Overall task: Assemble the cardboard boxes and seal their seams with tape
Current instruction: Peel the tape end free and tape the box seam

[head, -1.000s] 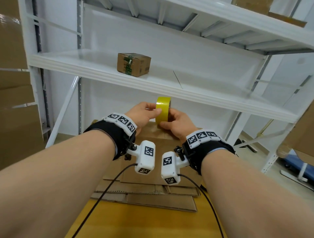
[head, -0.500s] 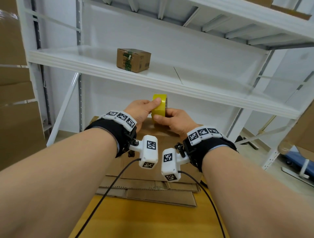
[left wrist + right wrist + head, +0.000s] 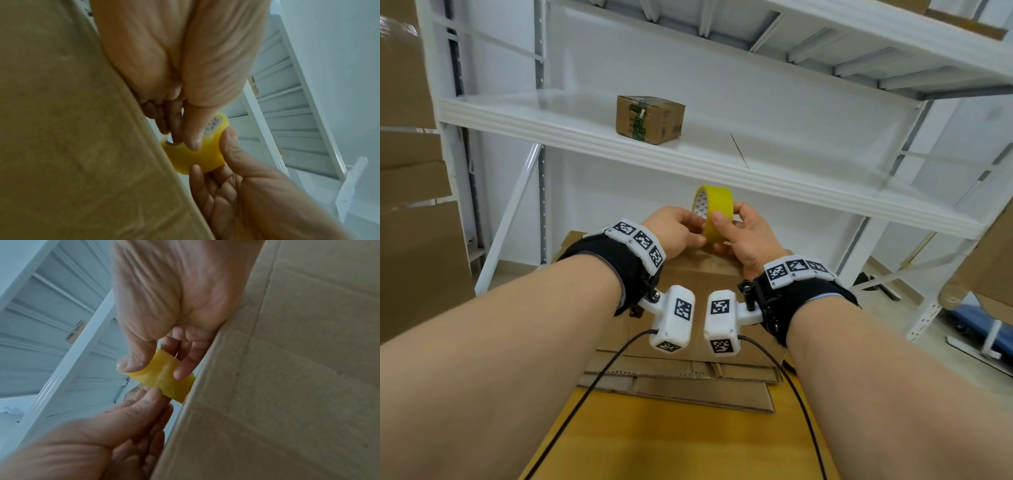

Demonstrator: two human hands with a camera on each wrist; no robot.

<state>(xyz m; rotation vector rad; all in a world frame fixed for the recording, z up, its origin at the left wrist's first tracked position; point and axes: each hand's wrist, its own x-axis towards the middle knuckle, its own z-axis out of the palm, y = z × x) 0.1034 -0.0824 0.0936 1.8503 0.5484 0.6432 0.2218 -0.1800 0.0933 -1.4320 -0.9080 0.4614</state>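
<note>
A yellow tape roll [image 3: 717,209] is held up on edge between both hands, above the far top edge of an assembled cardboard box [image 3: 698,284]. My left hand [image 3: 678,229] pinches the roll, fingers in its core [image 3: 174,134] and thumb on the outer face. My right hand [image 3: 743,233] grips the roll [image 3: 164,378] from the other side, thumb on the outer face and fingers behind. In the left wrist view the roll [image 3: 197,155] sits just off the box wall [image 3: 72,129]. In the right wrist view the box wall [image 3: 287,369] fills the right side.
Flattened cardboard sheets [image 3: 681,383] lie under the box on a yellow wooden table [image 3: 671,445]. A white metal rack [image 3: 722,161] stands behind, with a small taped box [image 3: 649,118] on its shelf. Stacked brown cartons [image 3: 410,205] stand at left, a blue trolley [image 3: 976,318] at right.
The tape roll has been turned between both hands, so its printed core now faces left. My left fingers have shifted into the core, and my right thumb now lies on the outer face.
</note>
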